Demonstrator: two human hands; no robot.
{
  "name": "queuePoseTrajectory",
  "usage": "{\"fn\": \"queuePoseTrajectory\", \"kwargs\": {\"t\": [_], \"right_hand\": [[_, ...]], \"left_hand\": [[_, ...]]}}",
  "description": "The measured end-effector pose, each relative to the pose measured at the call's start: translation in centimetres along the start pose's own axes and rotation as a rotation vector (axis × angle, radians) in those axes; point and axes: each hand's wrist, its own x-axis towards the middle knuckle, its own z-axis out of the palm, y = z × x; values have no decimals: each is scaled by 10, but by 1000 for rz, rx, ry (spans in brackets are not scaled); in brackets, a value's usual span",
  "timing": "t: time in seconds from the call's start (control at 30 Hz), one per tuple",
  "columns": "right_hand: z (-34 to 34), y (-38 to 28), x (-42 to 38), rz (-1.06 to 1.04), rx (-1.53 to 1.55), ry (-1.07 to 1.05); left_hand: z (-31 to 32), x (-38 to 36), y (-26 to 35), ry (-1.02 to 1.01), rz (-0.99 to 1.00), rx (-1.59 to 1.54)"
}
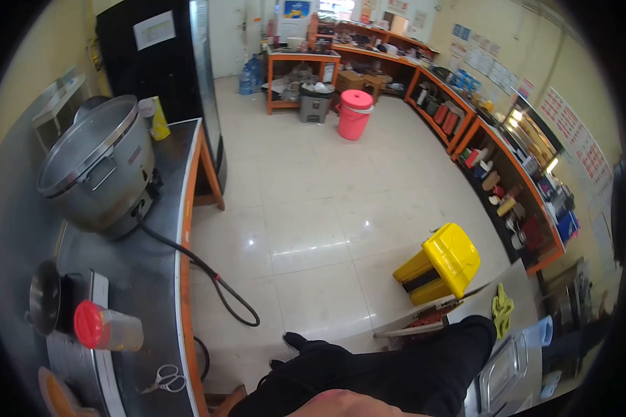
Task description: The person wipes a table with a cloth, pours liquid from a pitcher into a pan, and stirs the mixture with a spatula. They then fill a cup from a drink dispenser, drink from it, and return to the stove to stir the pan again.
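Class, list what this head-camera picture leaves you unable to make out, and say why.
All in the head view:
- Both hands: out of sight, beyond the edge or behind the wearer's body.
- Yellow bin: contents hidden by its lid.
- Wall notices: print too small.

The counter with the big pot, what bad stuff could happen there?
The hose loops out past the counter's edge, so somebody walking by might snag it, and if it's joined to the pot, maybe tug that too. The scissors lie near the same edge, so a bump could knock them off.
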Motion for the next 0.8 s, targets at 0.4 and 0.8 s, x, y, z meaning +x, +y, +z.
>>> {"fn": "queuePoseTrajectory", "kwargs": {"t": [0.4, 0.8], "right_hand": [[-52, 15, -41, -41, -75, 53], [-84, 7, -83, -146, -164, 236]], "left_hand": [[-15, -27, 23, 115, -227, -42], [10, -80, 31, 154, -347, -85]]}}
